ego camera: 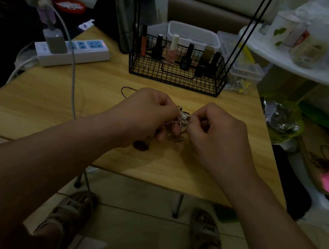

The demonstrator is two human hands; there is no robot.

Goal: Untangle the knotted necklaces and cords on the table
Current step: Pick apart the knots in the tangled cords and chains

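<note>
Near side of the wire basket (177, 70), mid-bench (55, 104), both hands meet. Left hand (145, 117) & right hand (219, 136) each pinch the silvery tangle of chains (182, 119) between them, fingers (199, 119) curled tight on it. Can't tell if it touches the wood. Thin black cord (127, 91) loops out behind left hand, basket-side. Dark oval piece (140, 145) lies under left wrist. Power strip (72, 52) sits left of basket; polish bottles (171, 50) stand inside it.

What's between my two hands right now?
In the head view, a knotted tangle of silver chains fills the gap. The left hand and right hand both pinch it over the light wooden table.
</note>
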